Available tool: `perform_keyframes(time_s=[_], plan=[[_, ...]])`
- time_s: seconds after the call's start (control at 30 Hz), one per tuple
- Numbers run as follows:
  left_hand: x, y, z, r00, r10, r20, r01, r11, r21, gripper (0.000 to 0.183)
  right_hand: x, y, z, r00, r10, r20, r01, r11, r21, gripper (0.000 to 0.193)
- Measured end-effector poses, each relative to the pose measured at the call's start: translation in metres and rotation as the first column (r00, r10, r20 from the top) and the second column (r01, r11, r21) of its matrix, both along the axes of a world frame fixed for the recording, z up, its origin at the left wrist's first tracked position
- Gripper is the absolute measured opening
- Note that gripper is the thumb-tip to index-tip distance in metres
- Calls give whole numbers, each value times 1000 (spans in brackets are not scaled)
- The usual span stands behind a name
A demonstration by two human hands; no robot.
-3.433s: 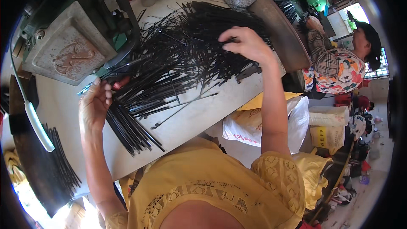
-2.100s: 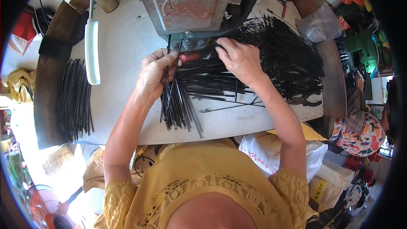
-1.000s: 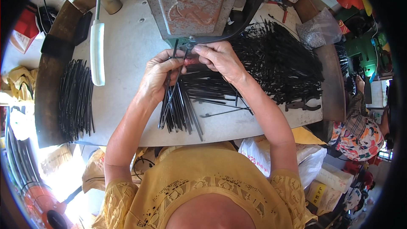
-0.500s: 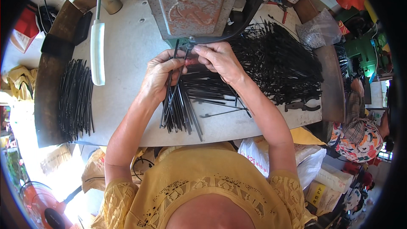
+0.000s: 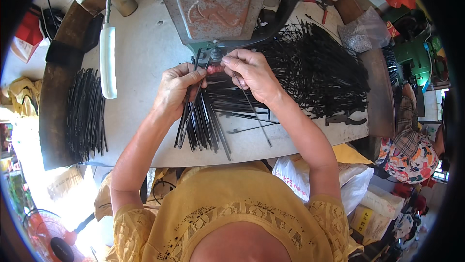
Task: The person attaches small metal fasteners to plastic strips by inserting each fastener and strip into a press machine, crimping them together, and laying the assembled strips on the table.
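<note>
Below the head of a grey bench machine (image 5: 220, 12), both my hands work close together. My left hand (image 5: 180, 85) pinches thin black rods (image 5: 182, 128) that look like umbrella ribs; they slant down toward the table edge. In my right hand (image 5: 253, 74), thumb and fingers close on another thin black rod (image 5: 259, 119), whose lower end points toward me. Between the hands sits a small red wrapped piece (image 5: 214, 69), just under the machine's metal tip (image 5: 216, 51); I cannot tell what it is. A fanned bundle of black rods (image 5: 207, 128) lies below my hands.
A big tangled heap of black rods (image 5: 319, 75) covers the right side, with pliers (image 5: 346, 119) at its near edge. Another rod stack (image 5: 87, 116) lies far left. A lamp (image 5: 108, 61) hangs over the table. A bag of small metal parts (image 5: 361, 36) stands back right.
My hands have drawn apart slightly, the left one moving left and a little down with its rods. The rod in my right hand now shows clearly, slanting toward me.
</note>
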State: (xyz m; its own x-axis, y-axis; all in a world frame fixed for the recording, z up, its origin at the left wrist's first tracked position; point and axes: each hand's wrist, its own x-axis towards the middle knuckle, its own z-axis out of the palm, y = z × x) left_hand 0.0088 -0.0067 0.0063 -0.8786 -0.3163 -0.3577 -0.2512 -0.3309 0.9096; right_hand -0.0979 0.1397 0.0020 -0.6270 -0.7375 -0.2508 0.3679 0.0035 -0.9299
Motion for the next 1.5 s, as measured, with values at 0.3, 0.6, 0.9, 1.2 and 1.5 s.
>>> perform_keyframes(time_s=[0.3,0.6,0.9,1.2,1.5], plan=[[4,-13,1,995,104,5,-104,994,-33,13,21,13,-12,794,175,-582,-104,983,153,17],[-1,-15,-3,998,57,12,-57,998,-29,12,-15,45,-3,427,252,-869,331,850,409,17],[-3,-5,-6,998,65,-16,-64,997,47,13,-16,29,-6,221,355,-908,439,796,418,12],[-4,4,-2,998,61,4,-61,997,55,11,-15,1,-6,903,82,-423,-12,986,165,20],[-5,5,1,998,66,-12,-65,997,45,9,-12,-10,-6,974,-11,-227,13,1000,5,14]])
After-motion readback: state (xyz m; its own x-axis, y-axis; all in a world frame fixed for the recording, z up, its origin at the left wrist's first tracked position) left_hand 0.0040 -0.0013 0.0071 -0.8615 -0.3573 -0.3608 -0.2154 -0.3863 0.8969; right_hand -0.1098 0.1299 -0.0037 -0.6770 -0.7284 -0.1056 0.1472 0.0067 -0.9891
